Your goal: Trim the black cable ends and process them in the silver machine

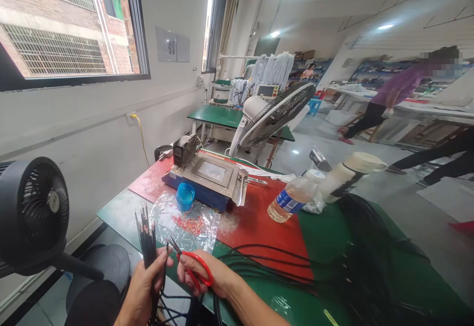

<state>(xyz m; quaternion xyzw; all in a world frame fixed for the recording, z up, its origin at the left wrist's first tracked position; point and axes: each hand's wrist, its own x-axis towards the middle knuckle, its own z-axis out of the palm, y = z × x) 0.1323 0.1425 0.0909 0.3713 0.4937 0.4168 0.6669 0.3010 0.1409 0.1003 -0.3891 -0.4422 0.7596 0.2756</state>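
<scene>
My left hand (146, 279) is closed round a bundle of black cables (148, 242) whose stripped ends point upward. One cable (166, 253) stands apart from the bundle, pinched between thumb and forefinger. My right hand (207, 271) holds red-handled scissors (202, 262), fingers through the loops. The scissor blades (174, 245) sit slightly parted beside the tip of that single cable; whether they touch it I cannot tell. Just beyond lies a clear plastic sheet (163, 212) with small red and yellow scraps (189, 224) and a blue cap-like cup (185, 196) on it.
A soldering pot-like heated unit (211, 175) stands behind the sheet. To the right are a drink bottle (291, 200), a flask (346, 175) and black cable coils (370, 257). A black fan (33, 212) is at left, a white one (277, 116) behind. A person (400, 86) walks at right.
</scene>
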